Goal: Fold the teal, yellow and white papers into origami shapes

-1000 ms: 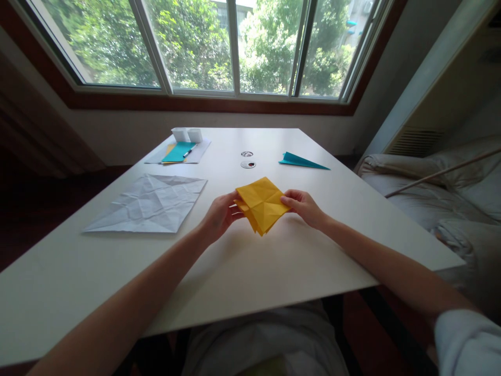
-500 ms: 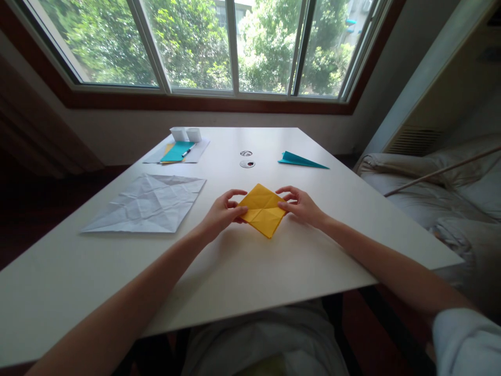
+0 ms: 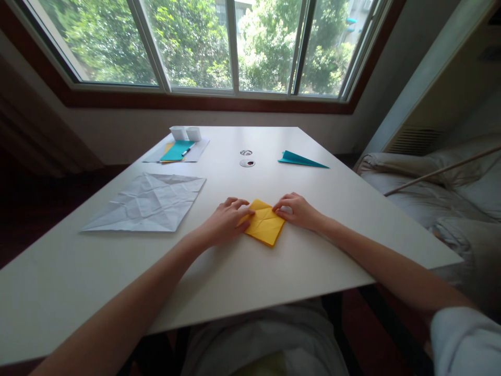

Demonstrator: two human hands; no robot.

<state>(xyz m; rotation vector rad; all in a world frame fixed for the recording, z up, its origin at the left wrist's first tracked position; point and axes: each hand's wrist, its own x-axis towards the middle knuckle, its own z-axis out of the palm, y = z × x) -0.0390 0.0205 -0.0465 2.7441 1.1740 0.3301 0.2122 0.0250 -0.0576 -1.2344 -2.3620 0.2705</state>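
Yellow paper (image 3: 266, 224), folded: held raised a second ago, now down on the desk (image 3: 235, 282), which likely steadies it. My right hand (image 3: 299, 210): fingers pinching its far-right edge. Left hand (image 3: 227, 222): fingers on far-left edge, pinch unclear.

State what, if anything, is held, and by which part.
The folded yellow paper has the left hand at its left side and the right hand at its upper right edge; whether either grips or merely touches it cannot be told.
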